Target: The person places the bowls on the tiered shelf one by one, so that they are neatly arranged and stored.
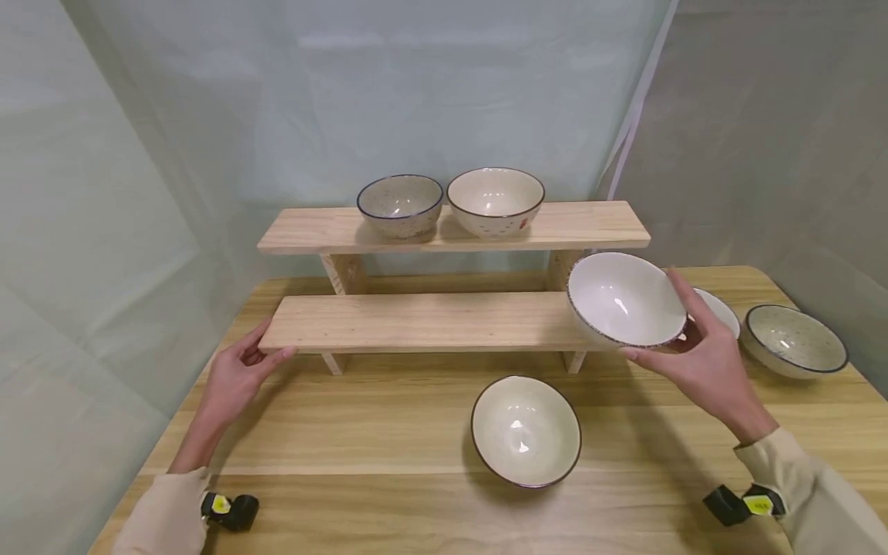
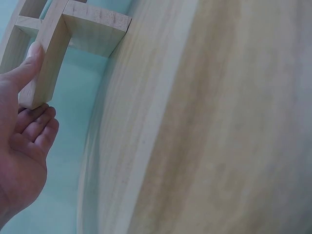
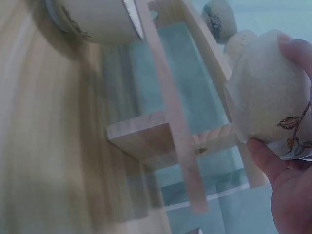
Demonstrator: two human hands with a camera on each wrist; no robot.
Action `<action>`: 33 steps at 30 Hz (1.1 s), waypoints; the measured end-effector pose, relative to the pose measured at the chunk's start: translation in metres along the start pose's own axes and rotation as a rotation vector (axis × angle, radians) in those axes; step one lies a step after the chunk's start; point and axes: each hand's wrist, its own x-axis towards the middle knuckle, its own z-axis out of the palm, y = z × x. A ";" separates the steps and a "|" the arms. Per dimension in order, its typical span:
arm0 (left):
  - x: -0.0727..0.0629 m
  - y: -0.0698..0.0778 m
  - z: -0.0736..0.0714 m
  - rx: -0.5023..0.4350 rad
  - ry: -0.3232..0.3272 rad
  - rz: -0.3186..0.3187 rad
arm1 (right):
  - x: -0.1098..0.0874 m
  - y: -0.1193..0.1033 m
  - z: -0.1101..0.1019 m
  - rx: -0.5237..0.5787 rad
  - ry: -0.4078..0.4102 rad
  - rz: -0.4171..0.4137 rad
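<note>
My left hand (image 1: 236,379) grips the left end of the lower shelf of a two-tier wooden stand (image 1: 416,324), thumb on the front edge and fingers round the end. In the left wrist view the thumb lies against the board (image 2: 48,63). My right hand (image 1: 708,370) holds a white bowl (image 1: 620,301) with a dark speckled rim, its mouth tilted toward me, in front of the lower shelf's right end. A leaf and flower pattern shows on that bowl's outside (image 3: 273,92) in the right wrist view. Below the stand, a cream bowl (image 1: 526,432) with a dark rim sits on the table.
A grey speckled bowl (image 1: 400,206) and a cream bowl with a brown rim (image 1: 496,202) stand side by side on the upper shelf. On the table (image 1: 333,447) at right are another speckled bowl (image 1: 794,341) and a white bowl (image 1: 721,310), partly hidden by my right hand.
</note>
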 end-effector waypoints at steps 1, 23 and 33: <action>0.000 0.000 0.000 -0.001 -0.002 0.000 | 0.003 -0.001 0.000 0.004 0.001 -0.004; 0.000 -0.001 0.000 -0.003 0.003 -0.001 | 0.064 -0.017 -0.002 0.000 0.028 0.004; 0.001 -0.003 0.001 0.017 0.012 -0.004 | 0.087 -0.020 -0.001 -0.012 0.036 0.053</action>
